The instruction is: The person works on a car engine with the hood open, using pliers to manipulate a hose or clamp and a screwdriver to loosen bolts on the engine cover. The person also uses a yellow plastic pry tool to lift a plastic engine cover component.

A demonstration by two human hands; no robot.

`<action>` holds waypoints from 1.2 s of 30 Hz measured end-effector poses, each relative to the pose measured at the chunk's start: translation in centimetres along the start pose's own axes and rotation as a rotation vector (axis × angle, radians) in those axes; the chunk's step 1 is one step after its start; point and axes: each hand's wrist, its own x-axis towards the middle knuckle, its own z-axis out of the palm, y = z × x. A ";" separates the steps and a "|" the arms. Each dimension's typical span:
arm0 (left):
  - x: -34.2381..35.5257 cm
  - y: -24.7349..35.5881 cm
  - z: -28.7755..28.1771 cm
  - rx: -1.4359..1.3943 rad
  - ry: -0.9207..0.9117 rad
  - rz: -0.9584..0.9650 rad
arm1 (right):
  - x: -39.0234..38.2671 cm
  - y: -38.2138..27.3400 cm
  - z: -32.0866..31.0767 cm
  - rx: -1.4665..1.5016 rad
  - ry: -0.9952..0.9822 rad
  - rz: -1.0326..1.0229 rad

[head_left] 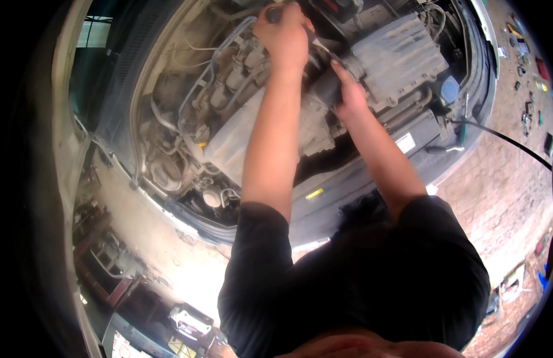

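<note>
My left hand [284, 36] is closed over the far middle of the engine bay. Its fingers wrap round a tool with a dark rounded end [274, 15], and a thin pale shaft [319, 45] comes out on the other side of the fist. That looks like a screwdriver, though most of it is covered. My right hand [350, 95] lies beside a dark air intake hose [327, 90]. Its thumb stretches forward, close to the shaft's far end, while the other fingers are hidden below. A dusty grey ribbed air filter box [401, 56] sits just right of that hand.
A dusty engine cover [231, 146] lies left of my forearms. A blue cap [449, 89] and a black hood prop rod [509, 140] are at the right. Tools [530, 107] are scattered on the paved floor [485, 173]. Another vehicle [112, 256] stands at lower left.
</note>
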 end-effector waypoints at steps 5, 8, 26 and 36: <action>-0.3 0.6 0.0 0.160 0.032 -0.127 | 0.6 0.6 -0.3 0.035 -0.056 -0.033; -0.1 0.0 -0.2 0.119 0.045 -0.152 | -0.3 0.9 0.6 -0.027 0.059 -0.069; -0.1 -0.2 0.6 0.146 0.053 -0.019 | -0.9 1.6 0.9 -0.227 0.193 -0.220; -0.1 -0.2 0.5 0.134 0.038 -0.047 | -0.2 1.9 0.4 -0.225 0.171 -0.243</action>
